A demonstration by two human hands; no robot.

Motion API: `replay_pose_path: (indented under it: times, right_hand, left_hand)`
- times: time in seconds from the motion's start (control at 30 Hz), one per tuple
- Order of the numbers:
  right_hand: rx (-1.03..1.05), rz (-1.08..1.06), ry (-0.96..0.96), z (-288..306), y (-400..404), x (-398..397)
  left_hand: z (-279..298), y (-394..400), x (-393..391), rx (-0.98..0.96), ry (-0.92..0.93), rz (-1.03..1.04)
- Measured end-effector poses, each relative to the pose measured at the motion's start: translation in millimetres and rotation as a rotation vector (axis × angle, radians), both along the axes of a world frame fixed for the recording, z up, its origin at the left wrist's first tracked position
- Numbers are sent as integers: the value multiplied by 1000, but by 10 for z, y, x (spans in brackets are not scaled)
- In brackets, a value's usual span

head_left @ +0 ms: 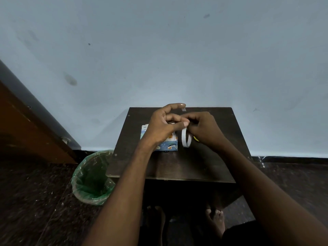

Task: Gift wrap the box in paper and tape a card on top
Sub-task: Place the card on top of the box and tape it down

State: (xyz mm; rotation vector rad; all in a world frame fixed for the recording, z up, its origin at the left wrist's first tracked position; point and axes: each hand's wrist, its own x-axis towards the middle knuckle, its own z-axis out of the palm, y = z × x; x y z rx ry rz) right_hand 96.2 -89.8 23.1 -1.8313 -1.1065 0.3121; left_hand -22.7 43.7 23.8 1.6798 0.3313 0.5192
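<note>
A small box wrapped in blue patterned paper (pixel 169 147) lies on the dark wooden table (pixel 177 167), mostly hidden under my left hand (pixel 163 126). A white roll of tape (pixel 186 140) stands on edge just right of the box. My right hand (pixel 204 128) grips the roll from the right. My left thumb and a finger pinch the tape's end at the top of the roll, and a short clear strip of tape (pixel 183 109) sticks to my raised left index fingertip. A pale card seems to lie on the box top under my left hand.
A bin lined with a green plastic bag (pixel 92 178) stands on the floor at the table's left edge. A small yellow object (pixel 195 138) peeks out under my right hand. A blue wall rises behind the table; a wooden door frame (pixel 26 125) is at left. Bare feet show below.
</note>
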Motion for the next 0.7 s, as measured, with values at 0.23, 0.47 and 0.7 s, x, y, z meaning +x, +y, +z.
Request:
replay_pose_path:
  times: [0.23,0.47,0.7]
  right_hand:
    - [-58,-115,92,-53,37,-7]
    - [33,-180,-49,-57,69,-43]
    - [141,-282,-133,-90,98,-44]
  left_hand:
    - [64,-66,-2,-44,-90,78]
    - [28,-77,43,-161,-28,200]
    - [61,-105,102,-232,39,269]
